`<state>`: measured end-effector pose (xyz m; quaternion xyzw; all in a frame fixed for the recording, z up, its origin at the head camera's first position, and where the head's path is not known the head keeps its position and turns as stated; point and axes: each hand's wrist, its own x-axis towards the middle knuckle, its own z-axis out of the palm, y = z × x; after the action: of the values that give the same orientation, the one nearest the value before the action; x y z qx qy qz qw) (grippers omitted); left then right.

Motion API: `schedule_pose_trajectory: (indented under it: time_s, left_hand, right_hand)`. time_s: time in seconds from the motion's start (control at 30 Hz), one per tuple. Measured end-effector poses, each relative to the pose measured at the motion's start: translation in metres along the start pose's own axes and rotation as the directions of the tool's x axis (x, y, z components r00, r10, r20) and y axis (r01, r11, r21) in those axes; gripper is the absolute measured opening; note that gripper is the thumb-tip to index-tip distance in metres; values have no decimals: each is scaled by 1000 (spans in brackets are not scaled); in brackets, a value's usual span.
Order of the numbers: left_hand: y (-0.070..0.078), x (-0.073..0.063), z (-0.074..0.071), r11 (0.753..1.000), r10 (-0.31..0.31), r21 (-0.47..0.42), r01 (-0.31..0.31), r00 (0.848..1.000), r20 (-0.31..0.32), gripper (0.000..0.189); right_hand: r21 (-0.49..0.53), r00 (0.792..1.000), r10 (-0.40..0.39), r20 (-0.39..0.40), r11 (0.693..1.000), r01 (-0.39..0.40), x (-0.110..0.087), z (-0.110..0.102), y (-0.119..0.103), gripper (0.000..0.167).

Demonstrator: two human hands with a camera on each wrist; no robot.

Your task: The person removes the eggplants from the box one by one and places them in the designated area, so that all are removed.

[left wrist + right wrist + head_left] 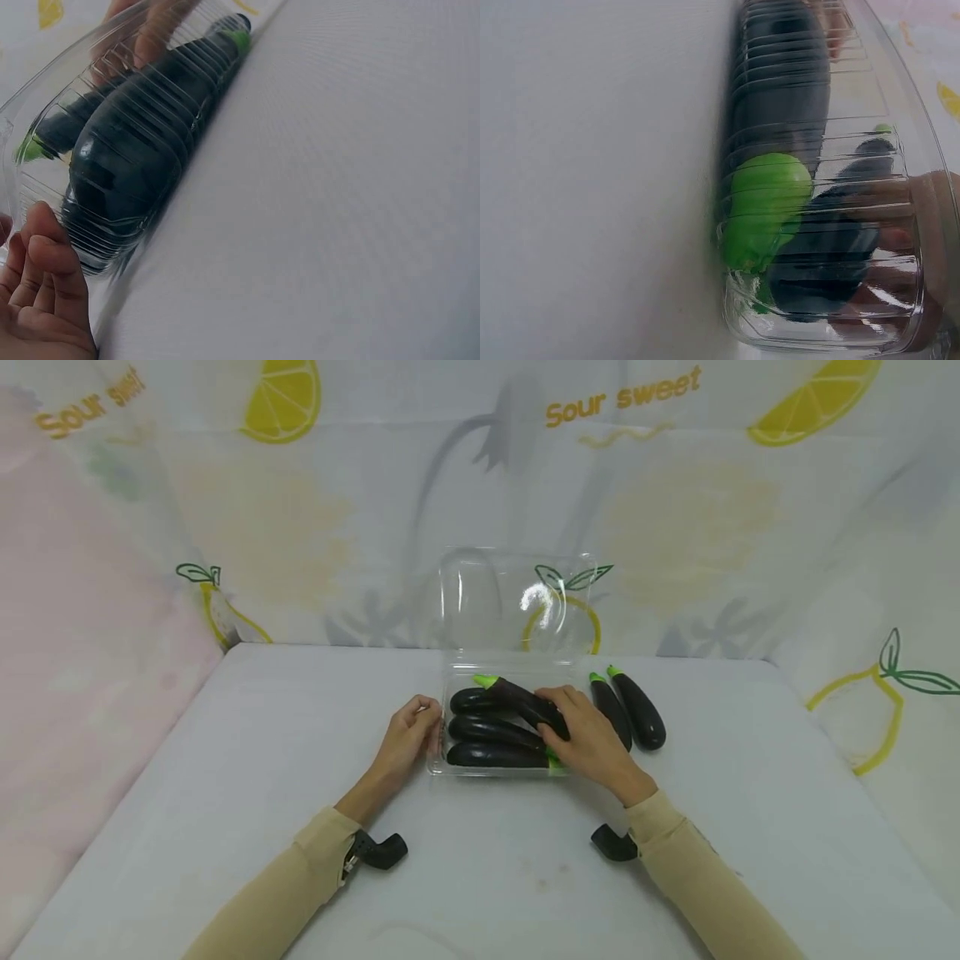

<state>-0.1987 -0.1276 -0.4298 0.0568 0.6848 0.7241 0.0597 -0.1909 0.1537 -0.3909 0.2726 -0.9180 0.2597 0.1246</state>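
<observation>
A clear plastic clamshell box [491,772] sits on the table, holding several dark eggplants with green caps. My left hand [408,735] pinches its left edge; in the left wrist view the curled fingers [52,255] are against the ribbed end. Inside the box, my right hand [588,739] grips the thick end of an eggplant [517,697], which slants over the others with its green cap toward the upper left. A front eggplant [495,755] lies lengthwise along the near wall. Through the plastic, the right wrist view shows the gripped eggplant [825,262].
Two more eggplants, one outer [641,710] and one inner [611,706], lie on the table right of the box, close to my right hand. The raised transparent lid [480,602] stands behind. A printed cloth [375,510] hangs at the back of the white table [285,735].
</observation>
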Motion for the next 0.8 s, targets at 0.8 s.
schedule_pose_trajectory:
  time_s: [0.8]
  left_hand:
    - [-2,1,2,998,34,49,-33,999,-7,21]
  right_hand:
    - [32,987,-48,-152,998,54,1,-1,5,45]
